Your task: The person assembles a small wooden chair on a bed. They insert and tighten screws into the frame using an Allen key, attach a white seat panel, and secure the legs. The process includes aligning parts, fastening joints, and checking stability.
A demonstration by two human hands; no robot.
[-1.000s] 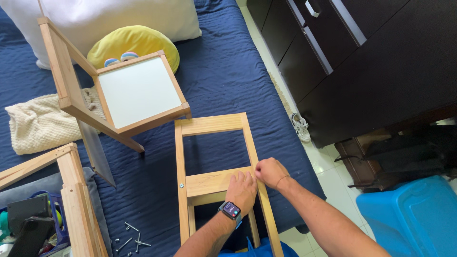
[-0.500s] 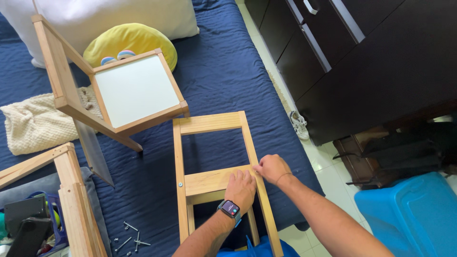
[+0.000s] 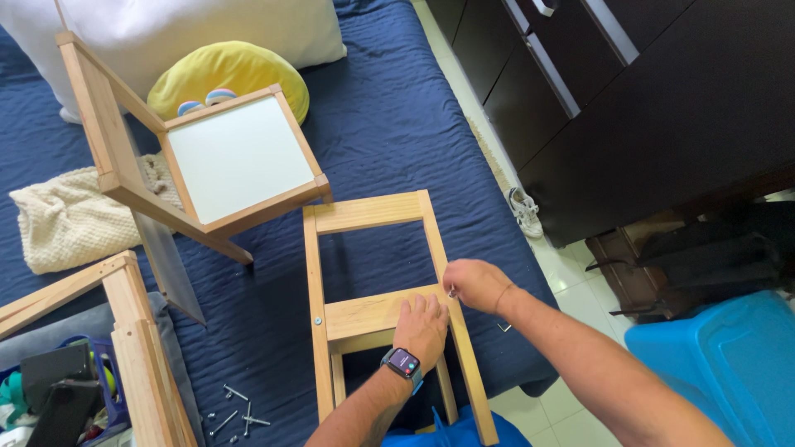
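The left hand (image 3: 422, 327) lies flat and spread on the crossbar of the wooden frame (image 3: 364, 215), which rests on the bed (image 3: 389, 124). The right hand (image 3: 470, 284), just beside it, pinches a small screw (image 3: 451, 292) against the frame's side rail. The frame looks stiff and fairly light; best gripped by its rails

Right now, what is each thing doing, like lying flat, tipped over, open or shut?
Wooden frame: lying flat on the blue bedspread.
Left hand: pressed flat on the frame's crossbar.
Right hand: pinching a small metal piece at the frame's right rail.
Small chair: tipped on its side.
Screws: loose, scattered.
Drawers: shut.
Yellow cushion: flat by the pillow.
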